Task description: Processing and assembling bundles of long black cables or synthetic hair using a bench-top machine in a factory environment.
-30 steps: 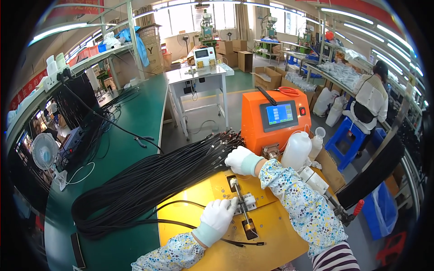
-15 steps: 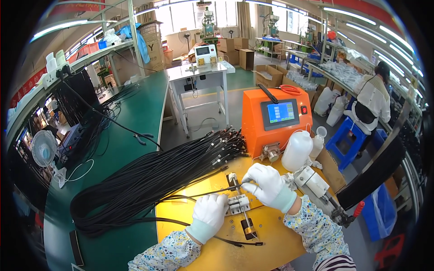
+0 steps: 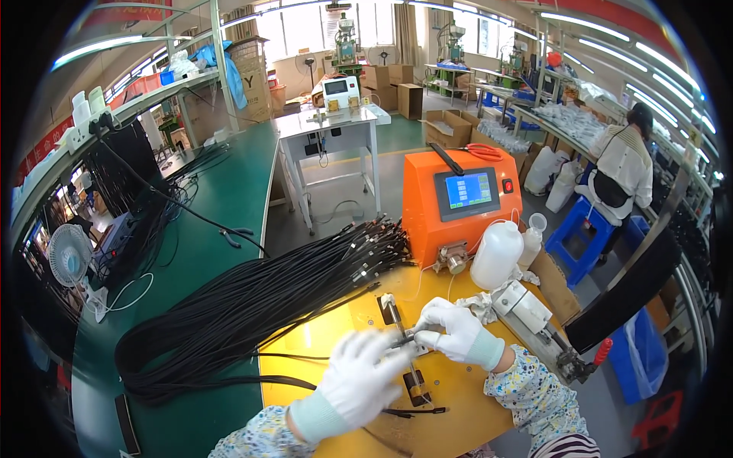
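Head view: right hand (image 3: pixel 458 336) now lower, bringing a black cable (image 3: pixel 405 340) tip to the metal fixture (image 3: pixel 417 351).
Its fingers pinch the cable; the blurred left hand (image 3: pixel 359 382) has shifted, its grasp impossible to tell.

Red banner (image 3: pixel 47 146) with pale characters, brown carton (image 3: pixel 256 95) with 1 large letter, blue screen (image 3: pixel 470 191) with tiny unreadable lettering

Has bright windows (image 3: pixel 301 34) and curtains (image 3: pixel 405 37) at back, tube lights (image 3: pixel 585 27) overhead, white table (image 3: pixel 296 127) on grey floor (image 3: pixel 343 191), blue stool (image 3: pixel 566 243) at right.
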Tool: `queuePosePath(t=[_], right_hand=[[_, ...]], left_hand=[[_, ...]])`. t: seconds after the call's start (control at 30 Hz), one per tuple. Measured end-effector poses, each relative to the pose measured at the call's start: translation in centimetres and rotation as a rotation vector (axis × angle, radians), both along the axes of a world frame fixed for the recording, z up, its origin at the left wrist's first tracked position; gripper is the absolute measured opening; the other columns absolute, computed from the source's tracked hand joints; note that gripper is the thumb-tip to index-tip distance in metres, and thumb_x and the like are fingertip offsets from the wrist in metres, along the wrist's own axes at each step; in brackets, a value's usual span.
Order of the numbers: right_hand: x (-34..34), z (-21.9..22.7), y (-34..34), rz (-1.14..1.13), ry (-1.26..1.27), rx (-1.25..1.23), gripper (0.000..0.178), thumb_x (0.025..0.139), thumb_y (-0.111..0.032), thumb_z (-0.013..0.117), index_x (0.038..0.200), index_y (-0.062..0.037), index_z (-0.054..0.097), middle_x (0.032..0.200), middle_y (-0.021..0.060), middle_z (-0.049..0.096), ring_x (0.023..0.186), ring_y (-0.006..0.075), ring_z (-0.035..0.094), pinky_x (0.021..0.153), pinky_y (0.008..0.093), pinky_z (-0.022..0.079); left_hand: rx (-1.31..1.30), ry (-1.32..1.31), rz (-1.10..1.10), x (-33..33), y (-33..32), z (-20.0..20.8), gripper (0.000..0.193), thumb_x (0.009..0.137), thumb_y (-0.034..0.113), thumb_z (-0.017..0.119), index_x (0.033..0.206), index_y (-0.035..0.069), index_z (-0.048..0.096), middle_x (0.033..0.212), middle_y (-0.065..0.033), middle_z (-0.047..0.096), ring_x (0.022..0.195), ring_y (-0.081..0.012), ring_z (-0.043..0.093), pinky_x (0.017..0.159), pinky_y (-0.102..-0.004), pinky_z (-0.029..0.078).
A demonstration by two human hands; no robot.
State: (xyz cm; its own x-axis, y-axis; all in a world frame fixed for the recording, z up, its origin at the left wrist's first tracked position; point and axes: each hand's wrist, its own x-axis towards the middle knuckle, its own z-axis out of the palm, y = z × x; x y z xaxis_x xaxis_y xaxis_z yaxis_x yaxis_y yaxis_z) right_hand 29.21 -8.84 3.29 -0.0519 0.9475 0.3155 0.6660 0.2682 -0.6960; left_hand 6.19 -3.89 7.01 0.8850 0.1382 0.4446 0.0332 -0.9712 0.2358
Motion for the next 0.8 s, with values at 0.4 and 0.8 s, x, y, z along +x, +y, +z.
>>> queuePosePath(t=[0.4,0.8], right_hand=[[-0.9,0.6,-0.7,0.059,0.139,-0.201,0.016,0.083,-0.016,0.064,0.088,-0.0008,0.064,0.088,0.0133,0.059,0.085,0.0275,0.060,0.077,0.0351,0.049],[-1.0,-0.1,-0.4,0.107,0.078,-0.161,0.016,0.082,-0.017,0.064,0.087,-0.0017,0.065,0.088,0.0138,0.058,0.086,0.0300,0.060,0.077,0.0370,0.048]], left_hand=[[-0.918,-0.057,0.405,1.6,1.0,-5.1,0.014,0.089,0.010,0.060,0.096,-0.001,0.067,0.075,-0.0042,0.065,0.068,-0.0071,0.055,0.067,-0.0236,0.048],[-1.255,-0.230,0.284,1.9,0.7,-6.0,0.016,0.091,0.010,0.061,0.099,-0.002,0.068,0.083,-0.0032,0.069,0.073,-0.0076,0.060,0.068,-0.0224,0.048]])
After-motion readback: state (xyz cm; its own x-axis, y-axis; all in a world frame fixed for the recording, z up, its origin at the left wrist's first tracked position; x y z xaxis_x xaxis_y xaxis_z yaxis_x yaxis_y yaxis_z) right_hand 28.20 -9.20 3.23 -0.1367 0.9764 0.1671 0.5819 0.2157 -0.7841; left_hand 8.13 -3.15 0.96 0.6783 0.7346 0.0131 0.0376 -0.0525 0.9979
